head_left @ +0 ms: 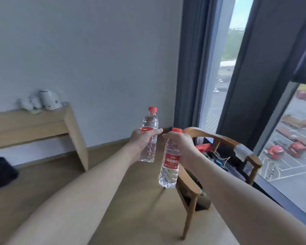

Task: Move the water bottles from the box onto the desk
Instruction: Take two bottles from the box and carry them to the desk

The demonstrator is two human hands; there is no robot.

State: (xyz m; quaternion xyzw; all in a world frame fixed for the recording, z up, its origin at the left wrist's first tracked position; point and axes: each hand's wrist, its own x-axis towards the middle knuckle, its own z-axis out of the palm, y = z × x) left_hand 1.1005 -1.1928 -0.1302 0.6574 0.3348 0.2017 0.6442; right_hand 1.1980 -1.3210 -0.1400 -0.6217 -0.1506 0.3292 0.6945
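You are holding two water bottles in the air, one in each hand, both clear with red caps and red labels. Your left hand (142, 138) is wrapping its fingers around the middle of the left bottle (149, 134), gripping it upright across the label. Your right hand (179, 144) is clasping the right bottle (170, 160) just under its cap, so the body is hanging below your fingers and tilting slightly. The two bottles are sitting near each other without touching, both hanging above the floor rather than resting on anything. One wooden table (32, 124) is standing against the wall at the left, well apart from the bottles, and one white kettle (49, 99) is sitting near its right end beside some pale, blurred items. One wooden chair (219, 138) is standing just beyond your right hand, beside the window.
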